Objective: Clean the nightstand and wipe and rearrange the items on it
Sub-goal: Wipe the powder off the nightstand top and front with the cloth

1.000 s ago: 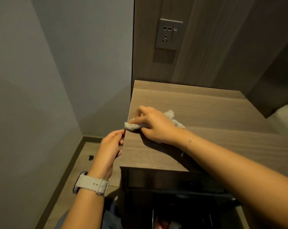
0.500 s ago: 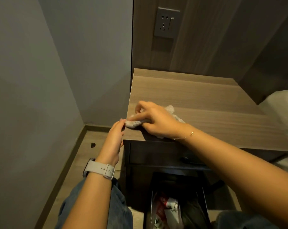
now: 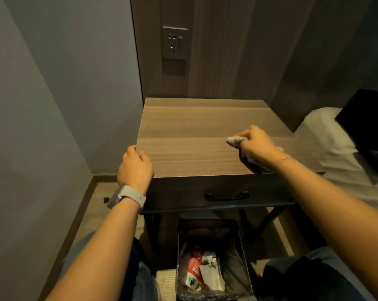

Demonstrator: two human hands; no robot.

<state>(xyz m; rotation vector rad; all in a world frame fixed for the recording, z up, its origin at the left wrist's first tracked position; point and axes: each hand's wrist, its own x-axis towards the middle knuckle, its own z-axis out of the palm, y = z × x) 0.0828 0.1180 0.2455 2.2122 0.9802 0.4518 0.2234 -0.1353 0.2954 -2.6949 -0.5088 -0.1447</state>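
At the far left stood a plain grey wall (image 3: 42, 127), with the floor strip below it. The left hand (image 3: 135, 168) rested at the front-left corner of the nightstand (image 3: 194, 135), its fingers curled over the left edge of the top; this grip probably served to brace the body, or the furniture, during wiping. A watch (image 3: 127, 196) sat on that wrist. The wood-grain top carried no items in view, so the rearranging step could not be judged from here. A wall socket (image 3: 175, 42) was mounted on the panel above the rear edge. Below the top, the drawer front with its dark handle (image 3: 226, 195) was closed, and a bin (image 3: 212, 257) holding paper waste stood on the floor beneath, between the knees. Toward the right side of the top, the right hand (image 3: 256, 144) gripped a bunched white cloth (image 3: 235, 141) and pressed it against the surface, the bunching likely concentrating pressure. A white pillow (image 3: 322, 131) lay just beside the nightstand's right edge.
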